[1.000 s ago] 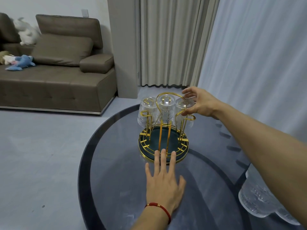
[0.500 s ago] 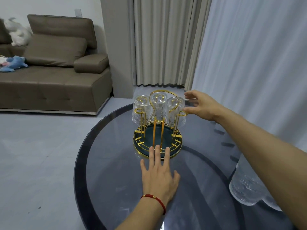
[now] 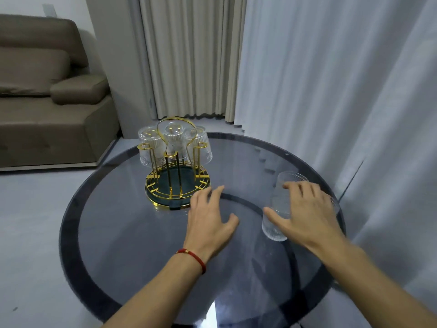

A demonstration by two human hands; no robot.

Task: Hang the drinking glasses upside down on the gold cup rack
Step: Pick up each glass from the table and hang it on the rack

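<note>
The fingers [image 3: 299,188] of the right hand [image 3: 305,211] are being curled over an upright ribbed glass [image 3: 279,204] at the right side of the desk [image 3: 132,245], with the thumb laid against its near side; whether the glass is being gripped firmly cannot be told. A second glass [image 3: 334,204] is being hidden almost wholly behind that hand, with only a sliver of it showing.

The fingers [image 3: 208,197] of the left hand [image 3: 210,221] are being held loosely spread, palm down on the desk, nothing being gripped. Their tips are being kept just beside the front rim of the gold rack [image 3: 176,176]; contact cannot be told. A red bracelet [image 3: 192,258] is being worn on the left wrist.

On the rack, three glasses are being carried upside down on the far pegs: one at the left [image 3: 149,147], one in the middle [image 3: 175,140] under the looped handle, one at the right [image 3: 201,145]. The near pegs are being left bare. The rack is being supported on a round dark base with a gold edge, toward the far side of the round dark glass desk.

Beyond the desk, a brown sofa [image 3: 47,102] is being shown at the left and pale curtains [image 3: 331,79] at the right. No brand, label or writing is being shown legibly anywhere.
</note>
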